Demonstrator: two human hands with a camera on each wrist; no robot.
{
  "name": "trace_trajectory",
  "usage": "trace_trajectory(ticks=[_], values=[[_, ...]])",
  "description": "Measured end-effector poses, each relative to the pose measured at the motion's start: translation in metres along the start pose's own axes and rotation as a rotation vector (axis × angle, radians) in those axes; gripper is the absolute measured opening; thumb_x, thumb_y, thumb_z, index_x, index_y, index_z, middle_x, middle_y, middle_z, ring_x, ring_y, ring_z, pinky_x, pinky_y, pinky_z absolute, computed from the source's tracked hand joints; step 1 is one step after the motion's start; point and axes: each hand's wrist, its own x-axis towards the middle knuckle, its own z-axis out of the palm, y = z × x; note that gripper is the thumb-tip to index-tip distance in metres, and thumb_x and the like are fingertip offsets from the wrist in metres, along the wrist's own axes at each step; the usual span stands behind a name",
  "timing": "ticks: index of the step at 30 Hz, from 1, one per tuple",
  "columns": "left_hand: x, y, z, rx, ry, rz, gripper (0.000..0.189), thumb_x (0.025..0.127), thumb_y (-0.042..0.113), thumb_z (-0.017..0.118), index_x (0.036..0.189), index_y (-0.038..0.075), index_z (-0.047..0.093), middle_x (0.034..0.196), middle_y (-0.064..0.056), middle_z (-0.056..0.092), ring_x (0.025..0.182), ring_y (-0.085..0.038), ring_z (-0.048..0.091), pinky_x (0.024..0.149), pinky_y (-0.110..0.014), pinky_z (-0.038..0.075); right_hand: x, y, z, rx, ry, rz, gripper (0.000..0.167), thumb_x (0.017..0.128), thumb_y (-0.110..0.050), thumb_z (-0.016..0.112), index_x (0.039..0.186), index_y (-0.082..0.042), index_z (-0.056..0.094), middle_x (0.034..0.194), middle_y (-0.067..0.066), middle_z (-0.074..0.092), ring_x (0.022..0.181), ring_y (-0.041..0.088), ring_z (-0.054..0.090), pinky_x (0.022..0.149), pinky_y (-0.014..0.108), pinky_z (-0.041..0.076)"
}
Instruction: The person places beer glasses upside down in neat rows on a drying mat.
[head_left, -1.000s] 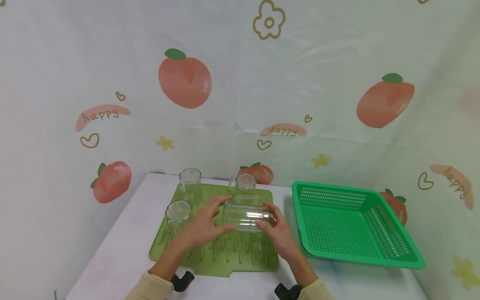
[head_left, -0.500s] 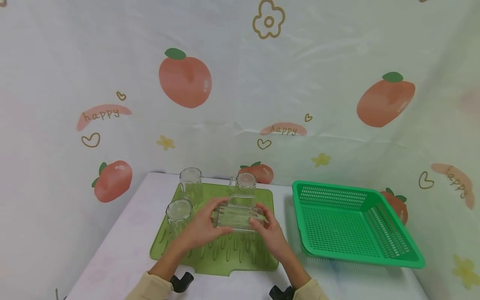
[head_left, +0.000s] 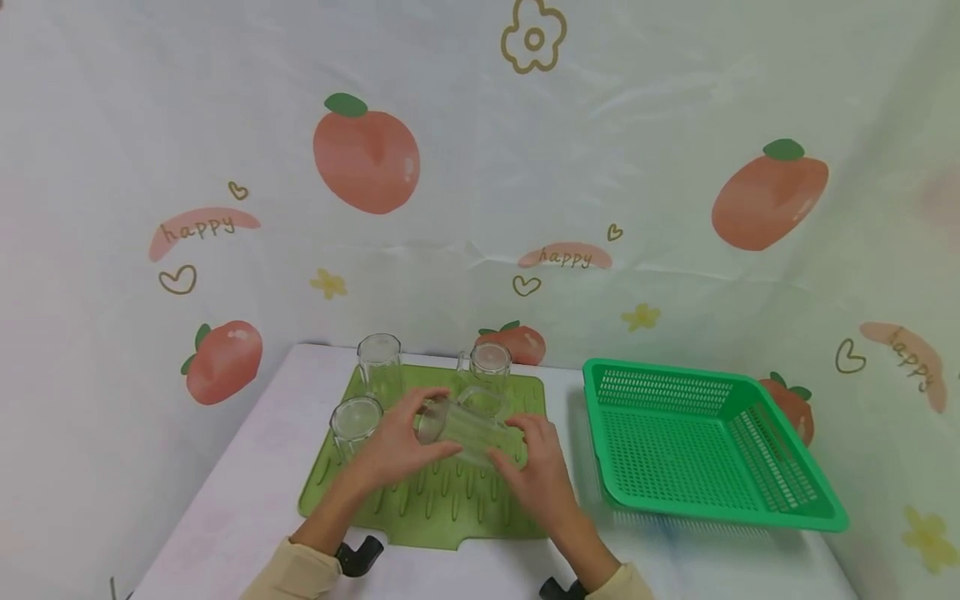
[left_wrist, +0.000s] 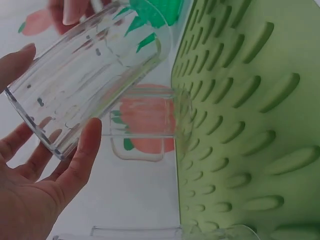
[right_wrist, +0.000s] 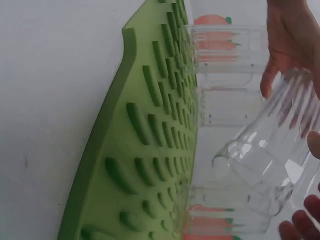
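Note:
A clear glass mug (head_left: 471,432) is held in the air over the green drying mat (head_left: 420,529), tilted, its mouth end down to the right. My left hand (head_left: 393,446) grips the mug's base end between thumb and fingers, as the left wrist view also shows. Around the mouth end, my right hand (head_left: 538,475) has its thumb and fingers spread. The fingers (right_wrist: 305,220) look apart from the glass in the right wrist view; whether the thumb touches it is hard to tell. The mug's handle faces the back wall.
On the mat stand three more glass mugs: one at back left (head_left: 379,367), one at front left (head_left: 356,421) beside my left hand, one at back centre (head_left: 491,358). A green plastic basket (head_left: 795,521) sits to the right. A patterned cloth wall (head_left: 450,167) rises behind the table.
The held mug has shifted slightly left and turned from level to tilted, its mouth end dropping to the right. My right hand's fingers have loosened around that end.

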Motion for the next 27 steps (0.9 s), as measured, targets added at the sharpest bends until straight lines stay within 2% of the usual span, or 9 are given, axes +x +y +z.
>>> trace_trajectory(ticks=[3,5,8,12,15,19,22,25,27], values=[[0.001,0.004,-0.001,-0.009,0.001,-0.016,0.077,0.079,0.043,0.088,0.144,0.023,0.052,0.139,0.006,0.057,0.117,-0.020,0.060,0.084,-0.032,0.057,0.001,-0.004,0.003,-0.115,0.054,-0.184,0.068,0.071,-0.025,0.095,0.127,-0.003,0.062,0.122,0.010,0.062,0.113,0.025,0.058,0.089,0.038,0.057],[0.001,0.007,-0.001,-0.019,-0.009,-0.031,0.078,0.078,0.046,0.087,0.144,0.022,0.052,0.139,0.007,0.056,0.116,-0.021,0.059,0.077,-0.027,0.057,0.001,-0.006,0.006,-0.146,0.035,-0.222,0.077,0.069,-0.028,0.096,0.132,-0.004,0.061,0.126,0.010,0.061,0.114,0.025,0.057,0.091,0.039,0.056],[0.001,0.012,0.000,-0.030,-0.041,-0.019,0.075,0.078,0.049,0.087,0.141,0.025,0.053,0.138,0.008,0.055,0.115,-0.020,0.059,0.074,-0.025,0.057,0.000,-0.010,0.012,-0.212,-0.004,-0.224,0.089,0.066,-0.037,0.097,0.138,-0.005,0.057,0.130,0.009,0.062,0.112,0.025,0.057,0.092,0.038,0.055],[0.000,0.015,0.002,0.016,-0.073,0.050,0.072,0.078,0.053,0.086,0.138,0.030,0.055,0.134,0.010,0.056,0.114,-0.014,0.059,0.084,-0.028,0.057,-0.002,-0.015,0.017,-0.293,-0.028,-0.198,0.098,0.062,-0.046,0.097,0.141,-0.006,0.054,0.124,0.008,0.066,0.101,0.023,0.057,0.086,0.037,0.052],[0.000,0.014,0.002,0.053,-0.075,0.095,0.071,0.078,0.054,0.085,0.139,0.033,0.055,0.132,0.011,0.057,0.109,-0.010,0.059,0.088,-0.030,0.055,-0.002,-0.019,0.017,-0.304,-0.041,-0.170,0.098,0.062,-0.048,0.097,0.140,-0.006,0.053,0.119,0.007,0.067,0.098,0.022,0.056,0.083,0.036,0.052],[-0.001,0.016,0.000,0.007,-0.106,0.127,0.069,0.083,0.047,0.083,0.143,0.035,0.052,0.136,0.008,0.055,0.111,-0.012,0.057,0.085,-0.029,0.056,0.000,-0.020,0.016,-0.236,-0.063,-0.120,0.093,0.066,-0.041,0.096,0.139,-0.004,0.053,0.122,0.007,0.067,0.102,0.023,0.057,0.083,0.036,0.055],[-0.002,0.020,-0.007,-0.020,-0.125,0.158,0.066,0.088,0.041,0.080,0.146,0.034,0.048,0.142,0.006,0.052,0.120,-0.016,0.056,0.089,-0.030,0.058,0.002,-0.020,0.014,-0.158,-0.087,-0.072,0.089,0.069,-0.036,0.095,0.139,-0.002,0.052,0.124,0.009,0.065,0.107,0.024,0.059,0.084,0.037,0.058],[-0.002,0.026,-0.019,-0.002,-0.080,0.198,0.062,0.092,0.033,0.076,0.147,0.028,0.047,0.146,0.003,0.052,0.128,-0.022,0.056,0.095,-0.037,0.058,0.003,-0.019,0.012,-0.086,-0.123,-0.003,0.086,0.071,-0.034,0.094,0.138,-0.001,0.051,0.122,0.009,0.064,0.108,0.022,0.060,0.084,0.037,0.059],[-0.003,0.028,-0.030,0.030,-0.033,0.197,0.060,0.094,0.029,0.075,0.147,0.026,0.047,0.148,0.002,0.051,0.130,-0.025,0.055,0.096,-0.041,0.058,0.002,-0.019,0.011,-0.050,-0.151,0.055,0.084,0.072,-0.033,0.094,0.138,-0.003,0.051,0.121,0.008,0.063,0.109,0.019,0.059,0.084,0.036,0.058]])
